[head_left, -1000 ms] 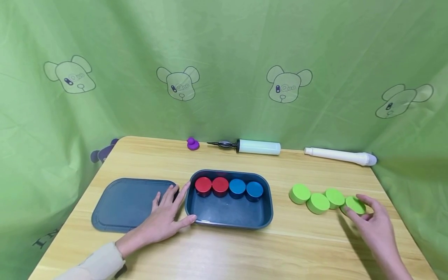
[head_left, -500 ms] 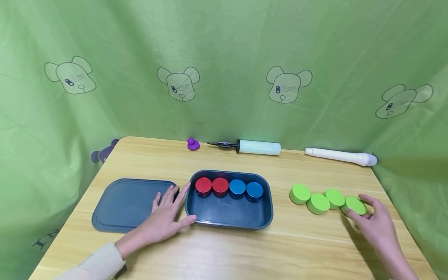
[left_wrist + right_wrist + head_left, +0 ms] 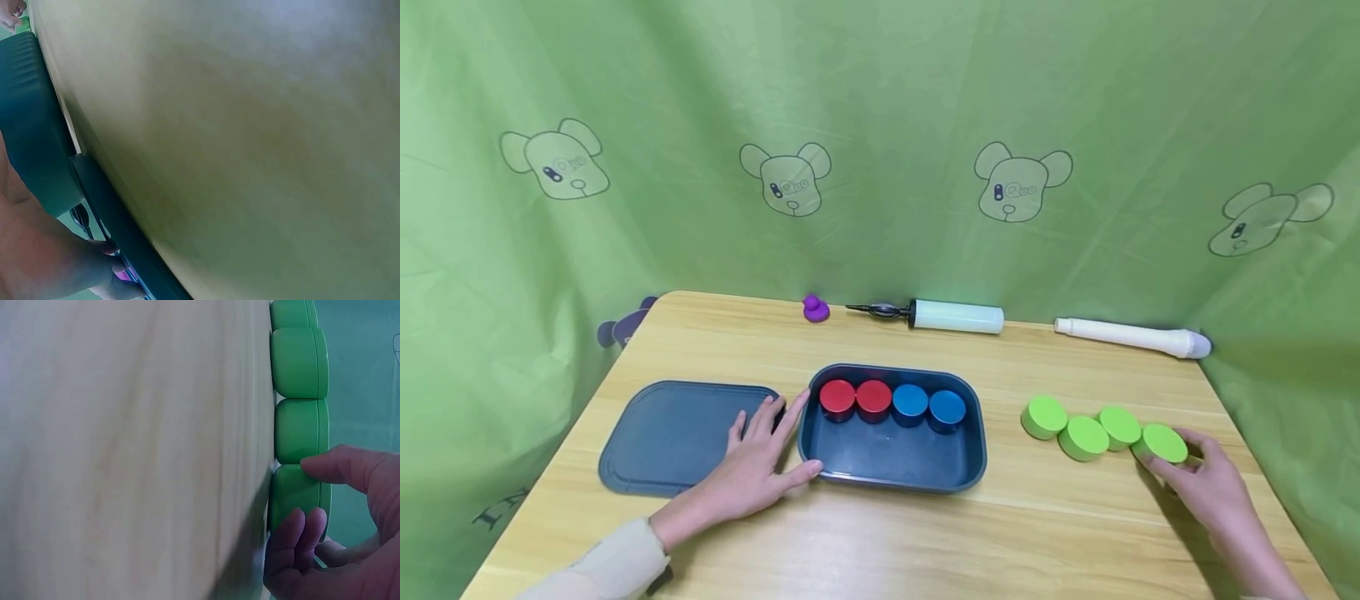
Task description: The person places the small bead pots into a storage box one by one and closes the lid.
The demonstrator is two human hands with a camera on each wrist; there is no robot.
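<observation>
Four-cornered and rounded, a dark blue box (image 3: 895, 458) holds two red round tins (image 3: 873, 400) and two blue round tins (image 3: 911, 403) along its far side. My left hand (image 3: 756, 471) has its fingers spread, with forefinger and thumb at the box's left rim and the other fingers over the edge of the flat dark lid (image 3: 677, 433). On the right, several lime-green round tins stand in a zigzag row. My right hand (image 3: 1213, 483) grips the rightmost green tin (image 3: 1163, 443), thumb on the near side; in the right wrist view its fingers (image 3: 289, 534) curl round that tin.
Along the table's back edge lie a purple rubber duck (image 3: 816, 309), a hand pump (image 3: 958, 317) with a black nozzle, and a white microphone-like stick (image 3: 1131, 336). A green curtain (image 3: 895, 242) with bear-head prints hangs behind the table (image 3: 880, 542) and at its sides.
My right hand has shifted slightly right, its fingers sinking lower behind the rightmost green tin. My left hand, the box and the other tins stay put.
</observation>
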